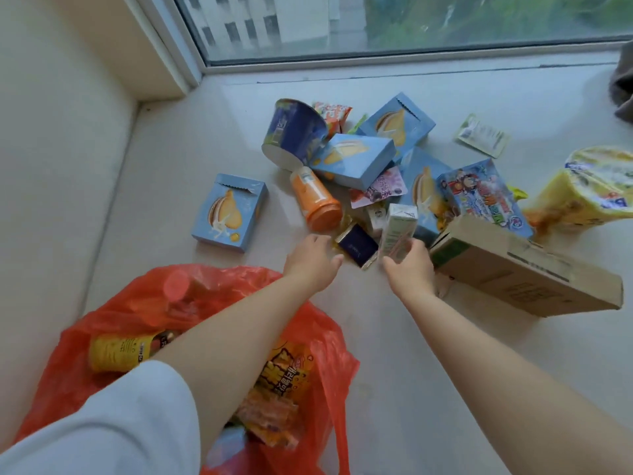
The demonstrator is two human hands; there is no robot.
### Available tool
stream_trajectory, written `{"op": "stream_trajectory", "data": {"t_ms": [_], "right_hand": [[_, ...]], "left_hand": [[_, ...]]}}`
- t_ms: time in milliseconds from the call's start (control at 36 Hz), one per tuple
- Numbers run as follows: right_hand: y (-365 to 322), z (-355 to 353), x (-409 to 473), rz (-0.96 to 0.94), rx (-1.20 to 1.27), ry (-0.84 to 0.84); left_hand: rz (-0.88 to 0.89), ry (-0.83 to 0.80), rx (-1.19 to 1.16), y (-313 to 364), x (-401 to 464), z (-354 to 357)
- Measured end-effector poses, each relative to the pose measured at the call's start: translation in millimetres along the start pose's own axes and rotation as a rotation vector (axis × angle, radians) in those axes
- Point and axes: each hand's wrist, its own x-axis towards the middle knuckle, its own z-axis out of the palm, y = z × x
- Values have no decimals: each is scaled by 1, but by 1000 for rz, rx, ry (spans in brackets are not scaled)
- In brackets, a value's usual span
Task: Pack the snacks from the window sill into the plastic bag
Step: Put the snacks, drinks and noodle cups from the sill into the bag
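**Snacks Piled on the Sill**

The pale window sill (171,149) held a heap of snacks (359,159). The right hand (409,265) gripped a small carton (399,228); the left hand (311,260) reached out, fingers loosely curled, empty. The red plastic bag (113,317) lay nearby, part-filled.

red bag (102,323), orange bottle (317,200)
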Motion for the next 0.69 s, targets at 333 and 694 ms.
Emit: {"op": "stream_trajectory", "data": {"t_ms": [333, 694], "right_hand": [[-7, 22, 63, 176, 206, 141], [5, 35, 46, 90, 274, 101]], "left_hand": [[-334, -67, -431, 16, 82, 42], [-286, -135, -386, 13, 83, 61]]}}
